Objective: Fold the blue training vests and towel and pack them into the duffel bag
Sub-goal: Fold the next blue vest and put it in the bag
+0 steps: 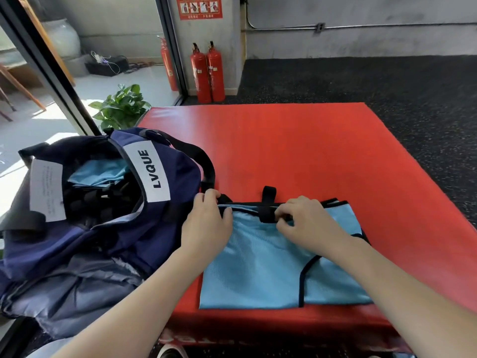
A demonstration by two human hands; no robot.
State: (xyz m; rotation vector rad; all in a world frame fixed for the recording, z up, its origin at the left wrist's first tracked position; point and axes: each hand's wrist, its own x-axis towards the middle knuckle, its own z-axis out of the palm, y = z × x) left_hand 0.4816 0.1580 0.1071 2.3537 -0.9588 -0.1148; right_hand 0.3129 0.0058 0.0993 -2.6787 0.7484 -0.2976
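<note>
A light blue training vest point(260, 270) with black trim lies folded flat on the red mat point(284, 151), near its front edge. My left hand point(206, 223) grips the vest's far left corner, fingers curled over the trimmed edge. My right hand point(307, 223) pinches a black strap loop point(268, 202) at the vest's far edge. The navy duffel bag point(165, 202) stands unzipped at the left, partly on the mat. Inside it lies a folded light blue cloth point(98, 174) on dark contents.
Two red fire extinguishers point(207, 73) stand by the pillar beyond the mat, a third by the glass door. A potted plant point(121, 107) sits behind the bag. Dark speckled rubber floor point(387, 86) surrounds the mat. The bag's black shoulder strap point(206, 164) lies on the mat near my left hand.
</note>
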